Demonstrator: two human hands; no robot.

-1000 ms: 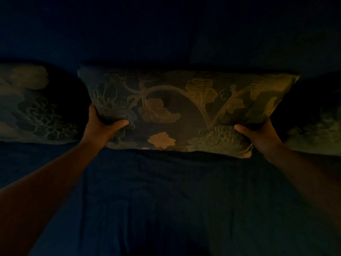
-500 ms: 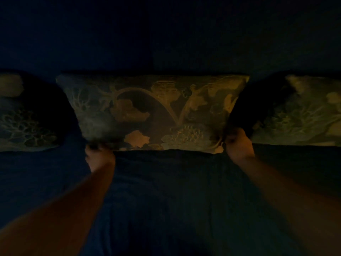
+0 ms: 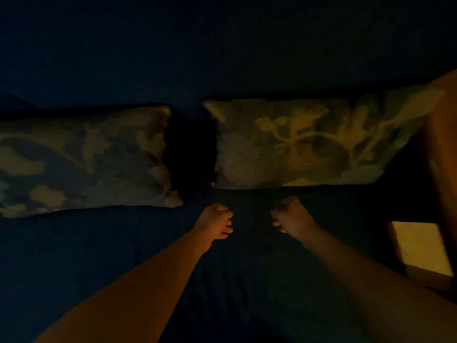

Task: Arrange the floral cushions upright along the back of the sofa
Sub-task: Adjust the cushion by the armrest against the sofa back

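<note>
The scene is very dim. Two floral cushions stand against the dark blue sofa back (image 3: pixel 222 45). One cushion (image 3: pixel 81 159) is at the left, partly cut off by the frame edge. The other cushion (image 3: pixel 304 144) is at the right, blurred. A dark gap separates them. My left hand (image 3: pixel 216 224) hovers over the seat just below the gap, fingers curled, holding nothing. My right hand (image 3: pixel 290 217) sits below the right cushion's lower edge, fingers also curled and holding nothing. Neither hand touches a cushion.
The dark blue seat (image 3: pixel 123 256) spreads below the cushions. At the right stands a wooden sofa arm or frame (image 3: pixel 442 144), with a lit pale surface (image 3: pixel 420 248) beside it.
Both hands let go of the middle cushion and drew back toward each other. My view has swung right, so that cushion now lies at the left and the right one is ahead.
</note>
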